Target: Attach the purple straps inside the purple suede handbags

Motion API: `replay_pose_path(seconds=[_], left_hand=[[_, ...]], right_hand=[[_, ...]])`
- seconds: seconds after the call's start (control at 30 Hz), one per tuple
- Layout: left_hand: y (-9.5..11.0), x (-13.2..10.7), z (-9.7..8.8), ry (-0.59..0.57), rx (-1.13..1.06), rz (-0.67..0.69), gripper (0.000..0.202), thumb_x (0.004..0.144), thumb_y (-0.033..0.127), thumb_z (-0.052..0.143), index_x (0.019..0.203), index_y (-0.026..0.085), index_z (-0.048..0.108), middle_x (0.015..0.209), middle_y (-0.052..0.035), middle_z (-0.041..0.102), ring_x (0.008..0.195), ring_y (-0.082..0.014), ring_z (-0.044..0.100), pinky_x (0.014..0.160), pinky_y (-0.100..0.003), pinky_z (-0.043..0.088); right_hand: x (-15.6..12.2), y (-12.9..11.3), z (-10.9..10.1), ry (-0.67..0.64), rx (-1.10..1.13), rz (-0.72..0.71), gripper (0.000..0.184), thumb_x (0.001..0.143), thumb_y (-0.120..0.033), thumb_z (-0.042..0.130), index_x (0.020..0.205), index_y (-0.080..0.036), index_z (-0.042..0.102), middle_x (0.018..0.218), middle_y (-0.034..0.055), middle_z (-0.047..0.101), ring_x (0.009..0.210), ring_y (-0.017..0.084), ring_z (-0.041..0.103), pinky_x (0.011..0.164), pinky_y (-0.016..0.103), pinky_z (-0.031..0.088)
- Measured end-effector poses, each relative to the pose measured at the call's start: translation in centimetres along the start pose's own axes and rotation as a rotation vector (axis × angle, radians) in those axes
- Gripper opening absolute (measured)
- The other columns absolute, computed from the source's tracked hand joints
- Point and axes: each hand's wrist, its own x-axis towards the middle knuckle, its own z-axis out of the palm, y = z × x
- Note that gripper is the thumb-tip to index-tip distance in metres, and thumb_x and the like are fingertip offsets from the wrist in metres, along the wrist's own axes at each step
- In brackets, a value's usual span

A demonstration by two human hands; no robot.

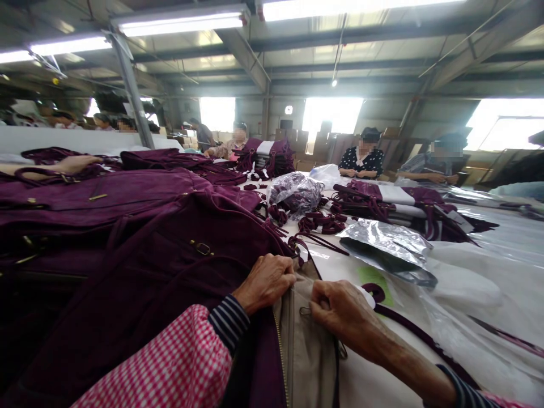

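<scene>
A purple suede bag (170, 272) lies in front of me, opened so its beige lining (304, 345) shows beside a gold zipper. My left hand (266, 280) is closed, gripping the bag's edge at the top of the lining. My right hand (340, 314) is closed in a pinch on a small metal ring on the lining. A purple strap (408, 328) runs from under my right hand along the white table (374, 379).
Purple bags are piled at the left (85, 198) and stacked across the table (267, 156). Purple tassels (318, 222), a silver plastic bag (385, 238) and clear plastic sheeting (467, 294) lie to the right. Several people sit at the far side; another person's hand (76, 164) rests on bags far left.
</scene>
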Motion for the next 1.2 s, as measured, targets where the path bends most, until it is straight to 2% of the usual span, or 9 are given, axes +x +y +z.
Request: replay_pose_path(seconds=[0.47, 0.87, 1.07, 1.2], left_hand=[[0.3, -0.2, -0.1, 0.003, -0.005, 0.001, 0.016, 0.083, 0.024, 0.057, 0.071, 0.020, 0.067, 0.071, -0.0008, 0.071, 0.071, -0.0182, 0.063, 0.062, -0.028, 0.032], [0.5, -0.3, -0.1, -0.005, 0.011, -0.023, 0.015, 0.083, 0.023, 0.058, 0.073, 0.021, 0.070, 0.074, -0.0016, 0.072, 0.071, -0.0192, 0.063, 0.064, -0.028, 0.034], [0.5, -0.3, -0.3, -0.034, 0.003, 0.002, 0.015, 0.084, 0.024, 0.059, 0.075, 0.021, 0.070, 0.073, -0.0001, 0.071, 0.073, -0.0182, 0.063, 0.063, -0.027, 0.034], [0.1, -0.3, -0.6, -0.087, 0.003, 0.033, 0.015, 0.085, 0.023, 0.059, 0.082, 0.023, 0.074, 0.079, 0.0009, 0.073, 0.078, -0.0179, 0.065, 0.067, -0.026, 0.039]], right_hand=[[0.6, 0.1, 0.4, 0.008, -0.018, 0.039, 0.014, 0.076, -0.015, 0.056, 0.066, -0.019, 0.064, 0.060, -0.0013, 0.059, 0.057, 0.013, 0.051, 0.056, 0.027, 0.020], [0.4, -0.1, 0.4, 0.004, 0.022, 0.056, 0.015, 0.076, -0.017, 0.059, 0.061, -0.020, 0.058, 0.058, -0.0024, 0.057, 0.057, 0.013, 0.049, 0.055, 0.027, 0.021], [0.9, 0.2, 1.0, 0.011, 0.057, 0.019, 0.013, 0.076, -0.016, 0.058, 0.063, -0.019, 0.059, 0.060, -0.0021, 0.057, 0.058, 0.013, 0.049, 0.056, 0.027, 0.023], [0.9, 0.3, 1.2, 0.020, 0.051, 0.021, 0.013, 0.077, -0.018, 0.058, 0.064, -0.019, 0.061, 0.059, -0.0020, 0.058, 0.058, 0.013, 0.049, 0.056, 0.027, 0.023]])
